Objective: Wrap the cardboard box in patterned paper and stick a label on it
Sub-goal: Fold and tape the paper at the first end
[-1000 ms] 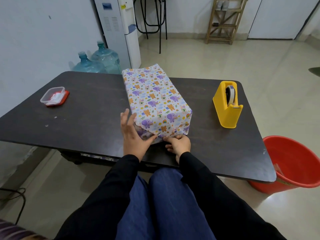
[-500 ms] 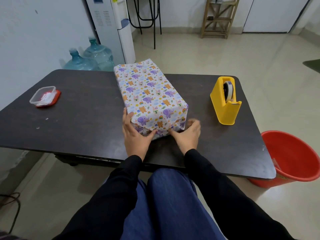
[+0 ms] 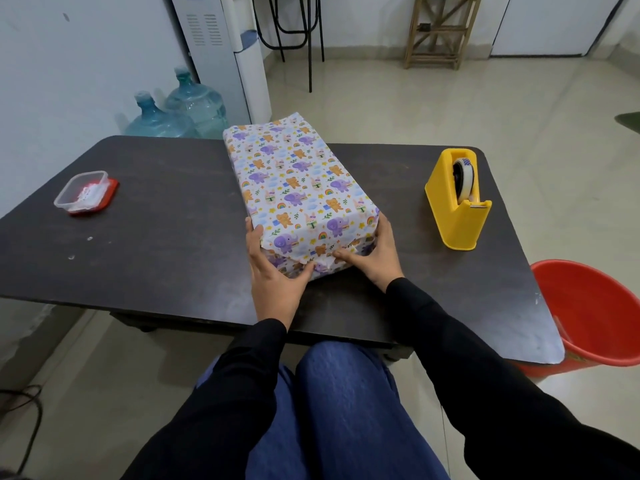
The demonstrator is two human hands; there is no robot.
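A long box wrapped in white paper with purple elephants and orange bears [image 3: 294,181] lies lengthwise in the middle of the dark table [image 3: 166,244]. My left hand [image 3: 273,275] clasps its near left corner, thumb pressing the folded paper on the near end face. My right hand [image 3: 375,251] holds the near right corner, its thumb also on the end fold. The cardboard itself is hidden under the paper. No label shows on the box.
A yellow tape dispenser [image 3: 457,199] stands on the right of the table. A small clear container on a red lid [image 3: 85,192] sits at the far left. A red bucket [image 3: 595,313] is on the floor at right; water jugs [image 3: 180,112] stand behind the table.
My right hand has moved from the near end's underside out to the box's right corner and now grips it. My left hand has slid up the left corner.
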